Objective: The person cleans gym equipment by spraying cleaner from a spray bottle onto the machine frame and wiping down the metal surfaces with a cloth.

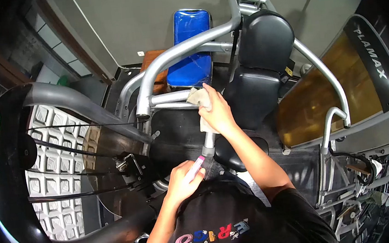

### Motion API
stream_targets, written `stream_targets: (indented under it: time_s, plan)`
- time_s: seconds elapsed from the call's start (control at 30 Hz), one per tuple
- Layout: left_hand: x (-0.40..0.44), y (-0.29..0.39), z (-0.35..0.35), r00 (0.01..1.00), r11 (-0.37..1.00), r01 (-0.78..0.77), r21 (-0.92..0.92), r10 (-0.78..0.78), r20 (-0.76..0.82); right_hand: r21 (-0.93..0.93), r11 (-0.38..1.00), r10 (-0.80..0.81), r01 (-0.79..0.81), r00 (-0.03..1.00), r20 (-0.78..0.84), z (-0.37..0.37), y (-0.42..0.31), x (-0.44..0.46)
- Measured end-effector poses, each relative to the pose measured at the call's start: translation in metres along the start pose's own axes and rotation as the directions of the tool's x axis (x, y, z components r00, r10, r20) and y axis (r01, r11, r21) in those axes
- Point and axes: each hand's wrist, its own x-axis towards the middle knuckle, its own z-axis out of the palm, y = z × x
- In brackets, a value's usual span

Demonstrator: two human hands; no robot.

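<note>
My right hand [215, 110] is closed around a pale cloth [198, 97], which rests against the silver handle bar [169, 98] of a gym machine. Some of the cloth hangs below my fingers, over the grey post [209, 141]. Lower and to the left, my left hand [183, 182] grips a slim pink-and-white object [195, 168]; its kind is not clear. The pink end points up towards the post's grey collar [208, 151]. My palm and fingers hide the rest of it.
A black padded seat and backrest [266, 41] stand ahead on the right. A blue chair [191, 27] is by the wall. Curved silver tubes [188, 45] arch around the machine. Cables [82, 157] and a grey frame [72, 95] lie left; a PLAMAX panel [368, 50] stands right.
</note>
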Motion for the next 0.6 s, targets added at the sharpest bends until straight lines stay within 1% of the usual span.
stream_targets:
  time_s: [0.03, 0.07, 0.1, 0.13, 0.17, 0.2, 0.23, 0.27, 0.3, 0.37, 0.43, 0.47, 0.5, 0.57, 0.6]
  plan:
    - [0.003, 0.0, -0.001, 1.0, 1.0, -0.011, -0.015, 0.01, -0.017, -0.138, 0.99, -0.027, 0.028, 1.0, 0.01, -0.003, -0.006, -0.002]
    - [0.004, 0.0, -0.002, 0.999, 0.999, -0.018, -0.029, 0.017, -0.034, -0.14, 0.99, -0.025, 0.025, 1.0, 0.002, -0.006, -0.012, -0.004]
    - [0.005, -0.002, -0.001, 0.999, 0.999, -0.022, -0.029, 0.022, -0.028, -0.299, 0.954, -0.027, 0.02, 0.999, -0.019, -0.009, -0.02, -0.007]
    - [0.005, -0.007, 0.002, 0.997, 0.993, 0.032, -0.113, -0.04, -0.066, -0.451, 0.892, -0.032, 0.01, 0.999, -0.04, -0.011, -0.024, -0.01]
    - [0.008, -0.013, 0.006, 0.99, 0.977, 0.078, -0.198, -0.1, -0.099, -0.454, 0.891, -0.033, 0.006, 0.998, -0.052, -0.011, -0.02, -0.012]
    - [0.008, -0.022, 0.01, 0.987, 0.951, 0.072, -0.302, -0.112, -0.119, -0.349, 0.932, -0.137, 0.091, 0.985, -0.107, -0.009, -0.013, -0.013]
    - [0.012, -0.019, 0.008, 0.988, 0.951, 0.065, -0.301, -0.105, -0.115, -0.244, 0.952, -0.23, 0.185, 0.958, -0.17, -0.006, -0.004, -0.016]
    - [0.016, -0.014, 0.005, 0.981, 0.915, 0.098, -0.392, -0.156, -0.119, -0.149, 0.939, -0.336, 0.311, 0.922, -0.19, -0.007, 0.007, -0.019]
    - [0.019, -0.011, 0.004, 0.971, 0.868, 0.128, -0.479, -0.208, -0.118, -0.172, 0.915, -0.396, 0.366, 0.896, -0.199, -0.006, 0.015, -0.029]
    - [0.019, -0.014, 0.005, 0.97, 0.865, 0.089, -0.493, -0.188, -0.154, -0.159, 0.917, -0.382, 0.366, 0.92, -0.089, -0.006, 0.012, -0.058]
    - [0.019, -0.018, 0.002, 0.974, 0.892, 0.057, -0.448, -0.149, -0.173, -0.174, 0.954, -0.244, 0.245, 0.969, 0.029, 0.003, 0.003, -0.077]
    - [0.018, -0.014, 0.002, 0.965, 0.882, 0.086, -0.463, -0.189, -0.182, -0.172, 0.971, -0.157, 0.167, 0.985, 0.068, 0.004, -0.001, -0.079]
    - [0.017, -0.015, 0.004, 0.964, 0.882, 0.081, -0.463, -0.187, -0.187, -0.174, 0.97, -0.163, 0.173, 0.984, 0.069, 0.006, 0.002, -0.076]
    - [0.011, -0.02, 0.006, 0.951, 0.878, 0.134, -0.46, -0.244, -0.189, -0.152, 0.971, -0.183, 0.187, 0.982, 0.038, 0.011, 0.012, -0.073]
    - [0.008, -0.021, 0.005, 0.954, 0.869, 0.147, -0.472, -0.251, -0.164, -0.084, 0.977, -0.2, 0.198, 0.979, -0.025, 0.011, 0.011, -0.074]
